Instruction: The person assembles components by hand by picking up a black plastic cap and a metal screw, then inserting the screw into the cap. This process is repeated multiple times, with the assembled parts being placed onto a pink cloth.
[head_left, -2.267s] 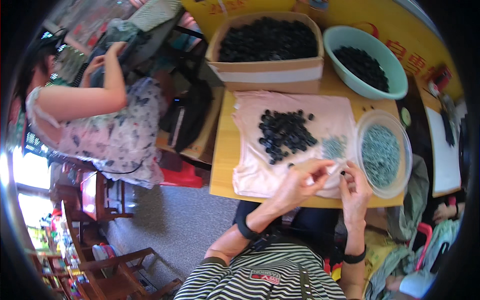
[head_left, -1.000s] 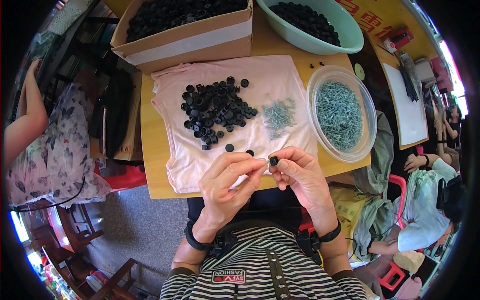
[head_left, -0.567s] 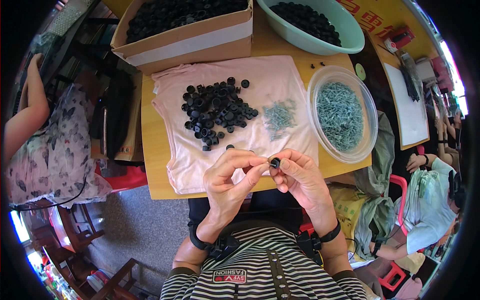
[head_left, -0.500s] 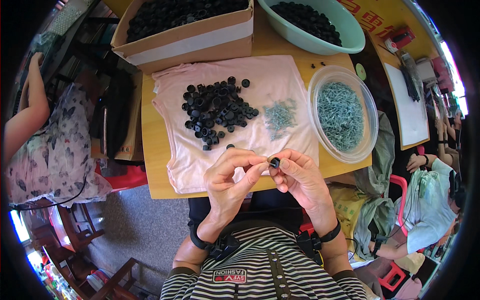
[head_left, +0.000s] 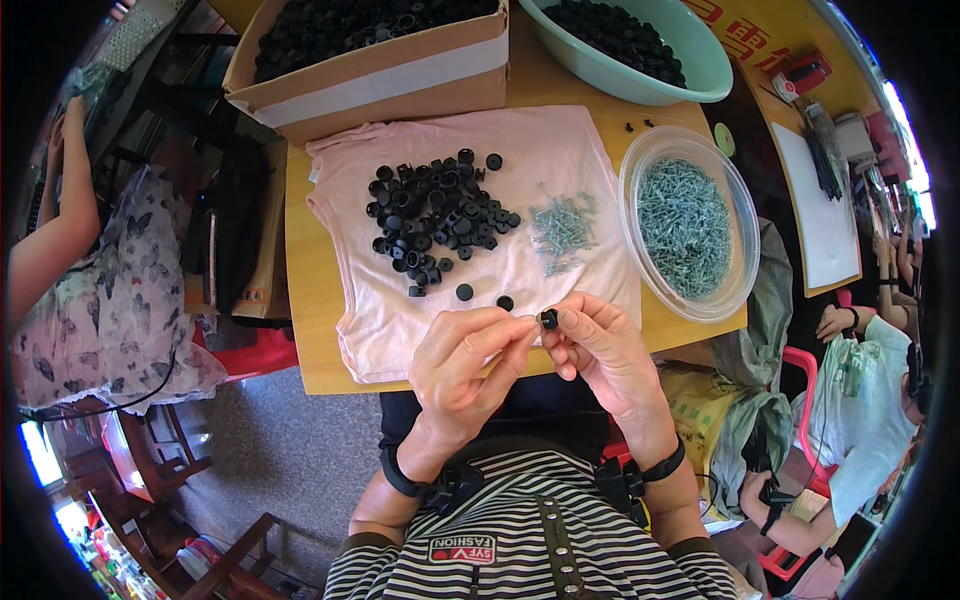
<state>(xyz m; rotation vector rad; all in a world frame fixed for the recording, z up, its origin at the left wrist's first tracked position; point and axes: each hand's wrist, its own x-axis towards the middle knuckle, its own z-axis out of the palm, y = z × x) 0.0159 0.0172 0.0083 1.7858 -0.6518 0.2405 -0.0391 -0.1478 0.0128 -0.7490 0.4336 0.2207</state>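
Note:
Over the table's front edge, both my hands meet at one small black plastic cap [head_left: 549, 319]. My right hand [head_left: 600, 350] pinches the cap between thumb and fingers. My left hand [head_left: 468, 360] is closed in a pinch against its left side, on a small silvery screw mostly hidden by the fingertips. Beyond them a pale pink cloth [head_left: 390, 335] bears a heap of black caps [head_left: 440, 215] and a smaller pile of silvery screws [head_left: 563, 230]. Two single caps lie nearer me, one a flat-topped cap [head_left: 464, 292], the other a dark cap [head_left: 505, 302] by my left fingers.
A round clear tub [head_left: 752, 262] of screws stands to the right of the cloth. At the back are a cardboard box [head_left: 390, 90] and a pale green basin [head_left: 712, 90], both full of black parts. Other people sit at left, one arm [head_left: 60, 230] showing, and at right in a pale shirt [head_left: 865, 380].
My left hand has shifted slightly, its fingers now more bent over the cap. The two loose caps near my hands show more fully. My right hand still grips the cap.

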